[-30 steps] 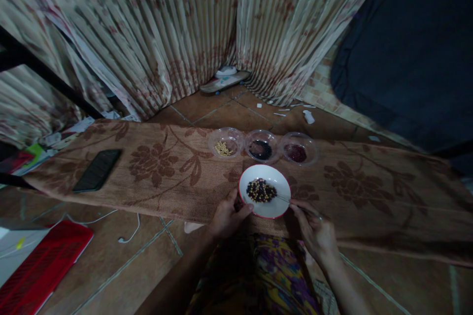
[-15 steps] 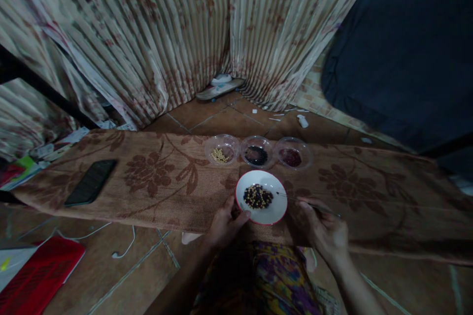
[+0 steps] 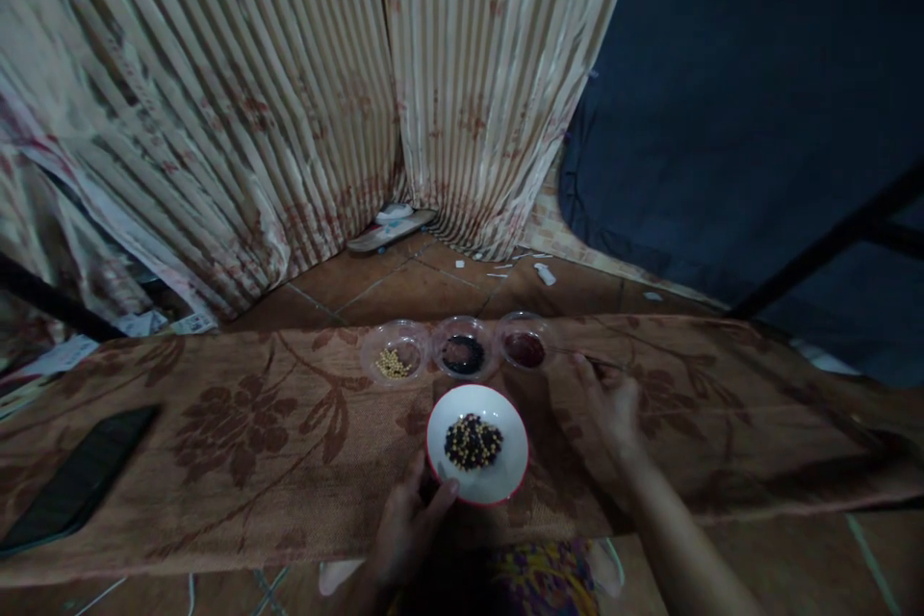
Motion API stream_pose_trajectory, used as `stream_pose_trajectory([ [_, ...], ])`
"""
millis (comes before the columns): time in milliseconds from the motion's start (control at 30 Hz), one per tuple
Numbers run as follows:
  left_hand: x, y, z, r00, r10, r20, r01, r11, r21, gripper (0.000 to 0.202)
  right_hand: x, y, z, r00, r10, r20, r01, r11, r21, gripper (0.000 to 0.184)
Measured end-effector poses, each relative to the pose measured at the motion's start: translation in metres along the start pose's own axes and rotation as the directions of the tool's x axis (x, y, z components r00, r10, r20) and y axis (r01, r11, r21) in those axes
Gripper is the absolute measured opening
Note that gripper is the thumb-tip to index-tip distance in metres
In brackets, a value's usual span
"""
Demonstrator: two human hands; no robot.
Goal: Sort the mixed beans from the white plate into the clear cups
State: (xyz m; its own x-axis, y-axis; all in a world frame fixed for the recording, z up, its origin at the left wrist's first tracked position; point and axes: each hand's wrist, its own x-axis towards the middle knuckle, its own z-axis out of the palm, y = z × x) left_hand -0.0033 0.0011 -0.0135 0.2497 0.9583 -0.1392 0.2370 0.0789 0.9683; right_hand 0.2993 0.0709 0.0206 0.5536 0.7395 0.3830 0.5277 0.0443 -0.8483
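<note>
My left hand grips the near left rim of a white bowl with a red edge, thumb on the rim. In the bowl lies a mix of dark and pale yellow beans. My right hand pinches what look like thin tweezers, their tip blurred near the right rim of a clear cup holding small dark red beans. Beside it stand a clear cup with black beans and another with pale yellow beans.
A brown flowered cloth covers the narrow table. A dark phone lies at its left end. Beyond the far edge are a skateboard and white scraps on the tiled floor, with striped curtains behind.
My right hand has moved with the tweezers from the bowl's right side to the cup of red beans. My left hand stays on the bowl. The camera view has shifted right and up.
</note>
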Motion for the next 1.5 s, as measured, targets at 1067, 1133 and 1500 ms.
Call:
stream_pose_trajectory([
  [1067,-0.003,0.002,0.001,0.999,-0.002,0.038,0.005,0.997,-0.072,0.051,-0.114,-0.021,-0.024,0.862,-0.041,0.506,0.053,0.999,-0.009,0.027],
  [1133,-0.003,0.004,0.001,0.999,-0.011,0.040,0.014,0.998,-0.068,0.050,-0.114,-0.019,-0.024,0.864,-0.026,0.502,0.036,0.999,-0.010,0.028],
  [1500,-0.004,0.003,0.003,0.999,0.005,0.036,-0.001,0.994,-0.112,0.055,-0.113,-0.019,-0.022,0.857,-0.030,0.515,0.051,0.998,-0.028,0.029],
])
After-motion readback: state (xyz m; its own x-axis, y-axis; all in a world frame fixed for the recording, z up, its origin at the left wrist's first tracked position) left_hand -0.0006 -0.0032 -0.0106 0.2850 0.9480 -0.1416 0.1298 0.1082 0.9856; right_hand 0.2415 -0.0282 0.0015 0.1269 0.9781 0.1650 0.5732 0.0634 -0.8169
